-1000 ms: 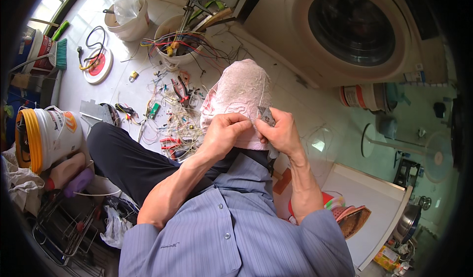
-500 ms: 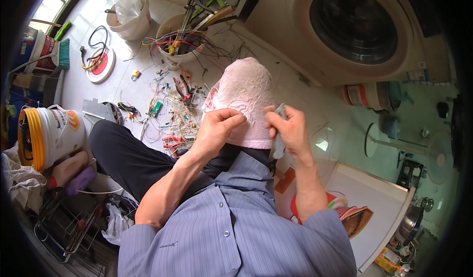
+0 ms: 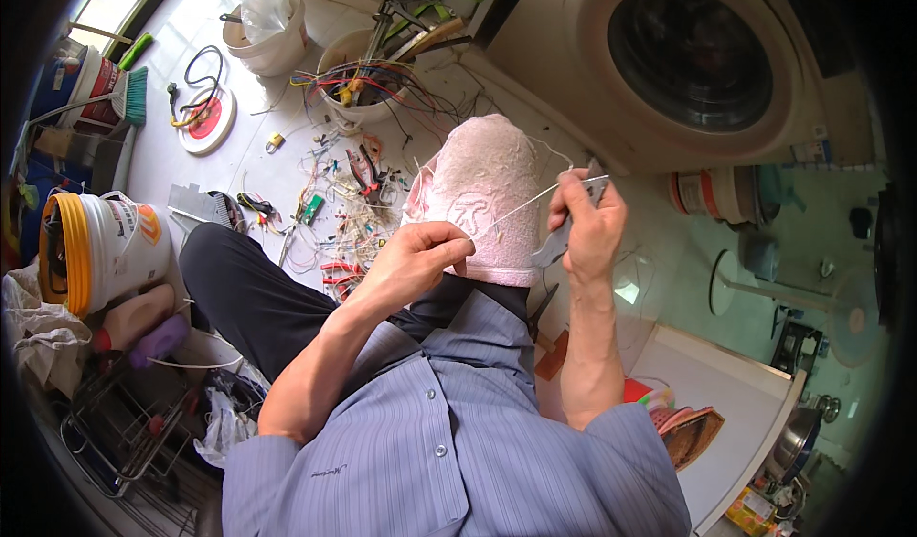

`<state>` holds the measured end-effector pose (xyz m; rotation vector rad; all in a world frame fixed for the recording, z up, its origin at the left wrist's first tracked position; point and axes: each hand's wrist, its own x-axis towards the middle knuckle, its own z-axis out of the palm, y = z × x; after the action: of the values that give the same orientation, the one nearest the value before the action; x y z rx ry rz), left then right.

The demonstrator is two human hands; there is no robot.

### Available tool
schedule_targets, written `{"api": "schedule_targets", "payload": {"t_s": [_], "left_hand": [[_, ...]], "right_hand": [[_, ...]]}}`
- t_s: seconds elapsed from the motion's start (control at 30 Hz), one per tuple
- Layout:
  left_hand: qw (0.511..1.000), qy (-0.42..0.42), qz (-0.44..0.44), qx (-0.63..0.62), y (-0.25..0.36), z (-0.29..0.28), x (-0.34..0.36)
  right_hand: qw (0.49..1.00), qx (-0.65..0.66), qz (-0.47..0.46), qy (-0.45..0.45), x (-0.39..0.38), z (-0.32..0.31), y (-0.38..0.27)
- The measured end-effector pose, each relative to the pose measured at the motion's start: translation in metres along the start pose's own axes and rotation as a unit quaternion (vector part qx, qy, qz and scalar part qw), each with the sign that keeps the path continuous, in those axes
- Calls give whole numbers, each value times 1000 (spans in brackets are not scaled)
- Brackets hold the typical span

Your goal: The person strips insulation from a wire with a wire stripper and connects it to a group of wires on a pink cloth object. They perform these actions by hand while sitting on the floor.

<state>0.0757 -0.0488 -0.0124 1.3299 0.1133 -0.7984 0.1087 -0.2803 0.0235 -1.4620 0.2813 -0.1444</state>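
Observation:
A pink towel (image 3: 478, 169) is draped over my raised leg. Just over its lower left part, my left hand (image 3: 420, 260) is pinched on a thin white wire (image 3: 525, 204), which runs taut up to my right hand. My right hand (image 3: 587, 226) grips a flat grey metal tool (image 3: 549, 250) beside the towel's right edge, with the wire caught at the tool's upper end. To the left on the tiled floor lie red-handled cutters (image 3: 368, 174), a small green circuit board (image 3: 310, 210) and a heap of loose wires and small parts (image 3: 358, 222).
A bucket of tools and coloured wires (image 3: 358, 69) stands ahead, beside a washing machine (image 3: 688, 50). Left are a white bucket with orange rim (image 3: 124, 250), a broom (image 3: 134, 97) and wire racks (image 3: 115, 422). A white board (image 3: 726, 413) lies at right, near pots (image 3: 802, 437).
My right hand has moved up and to the right with the grey tool, drawing the white wire taut. My left hand has shifted slightly down, still pinched.

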Motion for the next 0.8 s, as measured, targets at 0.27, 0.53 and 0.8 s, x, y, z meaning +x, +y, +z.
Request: {"api": "schedule_targets", "payload": {"t_s": [0.27,0.53,0.8], "left_hand": [[1000,0,7,27,-7,-2,-8],[999,16,33,-1,-3,6,-11],[994,14,57,89,15,12,-28]], "right_hand": [[989,0,-38,140,59,-33,-5],[967,-119,182,-131,-37,3,7],[965,58,191,-169,-59,30,21]]}}
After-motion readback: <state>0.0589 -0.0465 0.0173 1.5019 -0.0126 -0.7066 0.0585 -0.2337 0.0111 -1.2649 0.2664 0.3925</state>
